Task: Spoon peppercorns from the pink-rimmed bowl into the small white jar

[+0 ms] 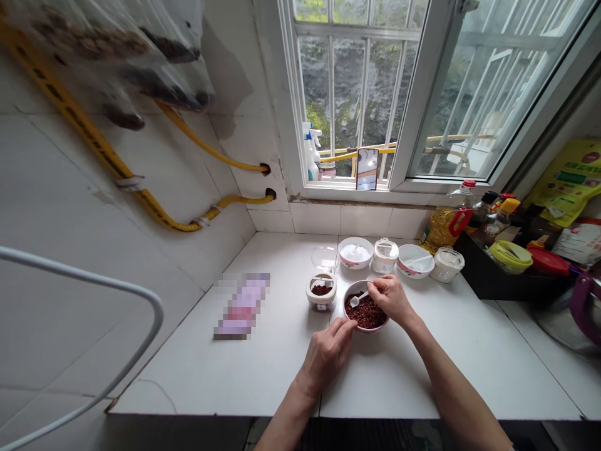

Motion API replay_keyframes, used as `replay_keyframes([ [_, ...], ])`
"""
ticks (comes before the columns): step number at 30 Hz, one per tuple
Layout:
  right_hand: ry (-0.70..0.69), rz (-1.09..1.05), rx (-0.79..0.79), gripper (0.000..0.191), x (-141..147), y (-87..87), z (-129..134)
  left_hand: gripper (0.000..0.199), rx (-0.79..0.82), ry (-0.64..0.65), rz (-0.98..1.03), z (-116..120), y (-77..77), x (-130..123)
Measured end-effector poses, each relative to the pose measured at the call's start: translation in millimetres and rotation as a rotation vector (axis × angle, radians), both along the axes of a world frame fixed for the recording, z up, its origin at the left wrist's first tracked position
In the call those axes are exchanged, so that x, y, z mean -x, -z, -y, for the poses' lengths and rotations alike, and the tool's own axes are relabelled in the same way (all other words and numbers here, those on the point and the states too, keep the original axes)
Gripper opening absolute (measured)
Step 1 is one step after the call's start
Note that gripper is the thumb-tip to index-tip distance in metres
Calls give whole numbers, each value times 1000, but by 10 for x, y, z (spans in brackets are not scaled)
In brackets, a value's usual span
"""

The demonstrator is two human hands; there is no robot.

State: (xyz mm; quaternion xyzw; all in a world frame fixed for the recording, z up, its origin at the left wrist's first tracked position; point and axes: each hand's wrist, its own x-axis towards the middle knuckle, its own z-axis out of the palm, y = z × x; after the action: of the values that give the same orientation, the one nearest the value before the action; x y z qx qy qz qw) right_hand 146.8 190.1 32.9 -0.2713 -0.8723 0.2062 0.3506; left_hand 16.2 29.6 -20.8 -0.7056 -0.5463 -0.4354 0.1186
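Observation:
A bowl (346, 289) full of small dark red-brown grains, perhaps peppercorns, stands on the white tiled counter. My left hand (330, 349) grips its near-left rim, fingers closed. Over the right side of the bowl, my right hand (390, 297) pinches the handle of a small white spoon (355, 300), whose scoop lies at the grains. Just left of the bowl is a square-sided white seasoning jar (321, 299) with its clear lid (325, 257) raised; similar dark grains are inside it.
Behind stand two bowls, one of white powder (355, 252) and one with a spoon (416, 260), plus two lidded jars (385, 255). An oil bottle (446, 219) and a black condiment box (479, 269) are at right. A blurred purple packet (243, 307) lies left; a phone (367, 169) leans at the window.

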Motion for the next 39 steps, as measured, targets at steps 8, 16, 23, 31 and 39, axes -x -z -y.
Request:
replay_keyframes([
  [8, 35, -28, -22, 44, 32, 59, 3, 25, 0, -7, -3, 3, 8, -9],
  [16, 31, -60, 48, 47, 40, 12, 21, 25, 10, -5, 0, -1, 28, -2],
  [23, 32, -75, 58, 49, 77, 40, 46, 28, 6, 2, 12, -1, 31, 0],
  [31, 52, -132, 232, 46, -11, -24, 18, 26, -8, -1, -6, -6, 2, 1],
  [39, 12, -207, 422, 45, -27, -45, 12, 27, 9, 9, 9, 0, 14, 3],
])
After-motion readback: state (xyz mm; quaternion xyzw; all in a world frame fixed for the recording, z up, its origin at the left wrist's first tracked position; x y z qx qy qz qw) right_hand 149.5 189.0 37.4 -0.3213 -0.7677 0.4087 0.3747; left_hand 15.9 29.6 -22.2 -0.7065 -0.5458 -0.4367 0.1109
